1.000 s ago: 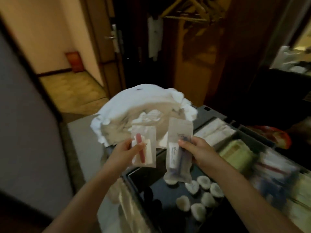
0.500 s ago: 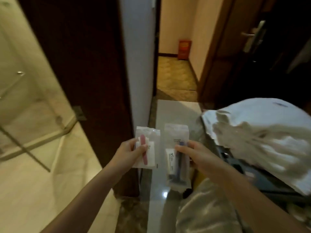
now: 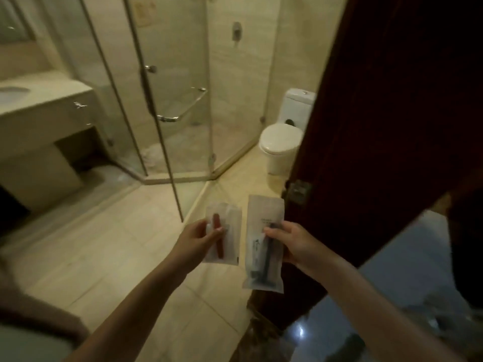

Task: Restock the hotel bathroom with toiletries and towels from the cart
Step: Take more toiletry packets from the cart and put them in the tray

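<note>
Beside the dark door point(image 3: 379, 126) | left hand point(image 3: 194, 240) fingers pinch red-item sachet point(image 3: 231, 231), right hand point(image 3: 295, 244) fingers pinch tube-and-stick sachet point(image 3: 264, 210) | cart gone from view, shower point(image 3: 183, 87) ahead: delivery underway.

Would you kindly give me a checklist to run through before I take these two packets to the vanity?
1. The left grip pinches the red packet: ok.
2. The right grip pinches the long packet: ok.
3. The door stands open: ok.
4. The floor is dry: cannot tell.
5. Room on the vanity: cannot tell, mostly out of view.
</note>
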Available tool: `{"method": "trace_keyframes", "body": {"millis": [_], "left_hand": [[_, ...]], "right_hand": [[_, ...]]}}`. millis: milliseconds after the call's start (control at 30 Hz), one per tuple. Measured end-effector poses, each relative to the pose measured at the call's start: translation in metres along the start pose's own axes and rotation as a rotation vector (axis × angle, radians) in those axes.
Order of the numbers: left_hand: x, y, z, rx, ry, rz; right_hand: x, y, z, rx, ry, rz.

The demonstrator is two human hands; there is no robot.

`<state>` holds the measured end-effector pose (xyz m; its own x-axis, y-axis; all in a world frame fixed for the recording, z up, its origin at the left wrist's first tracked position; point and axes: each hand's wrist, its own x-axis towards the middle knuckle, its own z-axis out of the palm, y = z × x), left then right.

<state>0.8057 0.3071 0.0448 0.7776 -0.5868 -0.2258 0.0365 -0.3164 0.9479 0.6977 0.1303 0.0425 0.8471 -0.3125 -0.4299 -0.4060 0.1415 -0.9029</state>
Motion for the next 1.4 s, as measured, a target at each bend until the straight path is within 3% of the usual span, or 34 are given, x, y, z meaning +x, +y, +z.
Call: {"method": "trace_keyframes", "body": {"millis": [300, 700, 1133, 1400], "left_hand": [[0.045, -0.027, -0.098, -0.089, 0.341, -0.115], [0.103, -0.038, -0.189, -0.167, 0.779, -0.19], [0.181, -0.075, -0.35, -0.283, 0.881, -0.209], [0.255, -0.093, -0.493, -0.301, 0.835, -0.221]], "right_hand": [[0.132, -0.053, 0.086, -0.191, -0.301, -0.094], [0.276, -0.121, 0.169, -0.148, -0.521, -0.031], [0.413, -0.17, 0.333, -0.191, -0.684, -0.016], [0.509, -0.218, 0.445, -0.238, -0.643, -0.039]]}}
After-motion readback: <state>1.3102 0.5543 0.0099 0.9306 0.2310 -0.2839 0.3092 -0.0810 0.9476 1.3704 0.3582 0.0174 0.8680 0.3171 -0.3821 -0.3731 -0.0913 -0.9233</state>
